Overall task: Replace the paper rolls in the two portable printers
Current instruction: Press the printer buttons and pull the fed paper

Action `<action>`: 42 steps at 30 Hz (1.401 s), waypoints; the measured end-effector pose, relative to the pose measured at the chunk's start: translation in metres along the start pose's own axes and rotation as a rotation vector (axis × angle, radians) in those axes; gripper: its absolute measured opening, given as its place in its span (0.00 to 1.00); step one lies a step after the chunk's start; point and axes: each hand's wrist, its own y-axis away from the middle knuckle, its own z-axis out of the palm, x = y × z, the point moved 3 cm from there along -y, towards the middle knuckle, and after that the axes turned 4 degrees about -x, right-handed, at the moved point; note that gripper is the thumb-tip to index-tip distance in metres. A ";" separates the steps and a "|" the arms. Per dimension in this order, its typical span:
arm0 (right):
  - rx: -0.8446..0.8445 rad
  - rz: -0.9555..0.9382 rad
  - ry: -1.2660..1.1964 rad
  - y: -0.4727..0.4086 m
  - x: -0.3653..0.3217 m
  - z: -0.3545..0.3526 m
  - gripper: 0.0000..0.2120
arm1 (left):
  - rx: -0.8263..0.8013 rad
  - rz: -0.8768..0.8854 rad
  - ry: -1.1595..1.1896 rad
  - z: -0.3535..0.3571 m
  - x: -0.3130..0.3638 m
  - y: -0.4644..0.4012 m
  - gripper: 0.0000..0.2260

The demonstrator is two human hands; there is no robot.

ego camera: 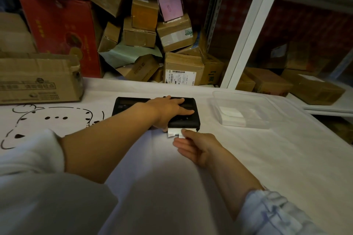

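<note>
At mid-frame on the tabletop, the printer is rigid — your left hand presses it flat, fingers straight. Your right hand pinches the paper strip — thin, tearable; grip near the slot.

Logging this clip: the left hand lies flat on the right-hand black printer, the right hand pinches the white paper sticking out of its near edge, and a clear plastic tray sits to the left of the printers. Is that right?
One detail is off. In the head view the clear plastic tray sits to the right of the printers, not the left. The rest stands: the left hand lies flat on the right-hand black printer, and the right hand pinches the white paper at its near edge.
</note>
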 end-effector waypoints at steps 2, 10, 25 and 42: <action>0.018 -0.013 0.014 -0.002 0.001 0.001 0.05 | -0.003 0.000 -0.003 0.001 0.000 -0.001 0.41; 0.046 -0.038 -0.018 -0.003 0.002 -0.001 0.06 | -0.004 -0.007 0.010 0.001 -0.001 -0.001 0.42; 0.064 -0.077 0.052 0.000 0.002 0.001 0.02 | 0.013 -0.008 0.016 0.003 -0.003 -0.003 0.41; 0.069 -0.121 0.055 0.012 0.008 -0.002 0.03 | 0.029 0.004 0.020 0.008 -0.004 -0.005 0.40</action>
